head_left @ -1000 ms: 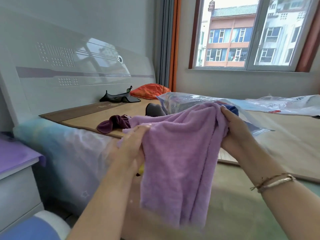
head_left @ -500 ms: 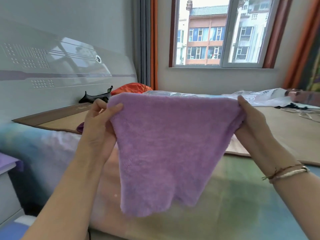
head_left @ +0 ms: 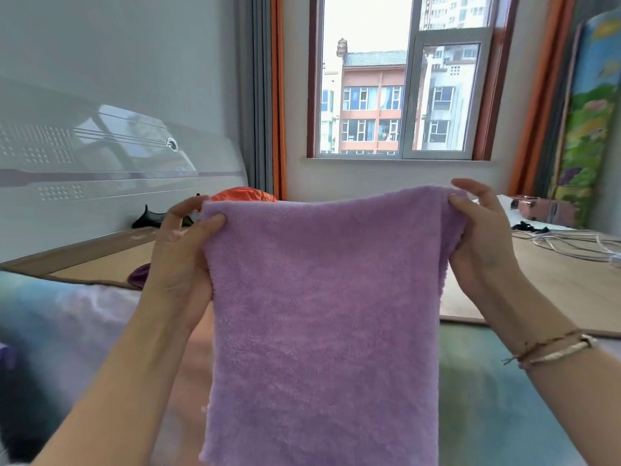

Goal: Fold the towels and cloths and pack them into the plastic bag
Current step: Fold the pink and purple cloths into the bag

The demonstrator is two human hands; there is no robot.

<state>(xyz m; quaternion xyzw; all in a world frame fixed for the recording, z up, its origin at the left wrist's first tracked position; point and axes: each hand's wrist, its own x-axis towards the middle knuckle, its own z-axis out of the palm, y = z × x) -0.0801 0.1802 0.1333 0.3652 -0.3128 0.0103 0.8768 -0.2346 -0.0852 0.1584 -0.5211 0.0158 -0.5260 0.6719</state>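
So, going from the left: a glossy white headboard (head_left: 100, 183) runs along the bed, with a black curved item (head_left: 151, 218) lying at its foot and a dark purple cloth (head_left: 138, 275) peeking out just past the left wrist on the tan woven bed mat (head_left: 100, 264). The left hand (head_left: 183, 260) pinches the top left corner of a fluffy lilac microfibre towel (head_left: 322, 324), thumb in front, fingers (head_left: 181, 208) curled behind the edge. An orange bundle (head_left: 243, 195) sits right behind the towel's top edge. The towel hangs flat and upright in the air above the bed, stretched between both hands. The right hand (head_left: 480, 237) grips the top right corner the same way, with some fabric bunched under the thumb and thin bracelets (head_left: 554, 349) on the wrist. Further right, white cables (head_left: 568, 243) lie on the mat.
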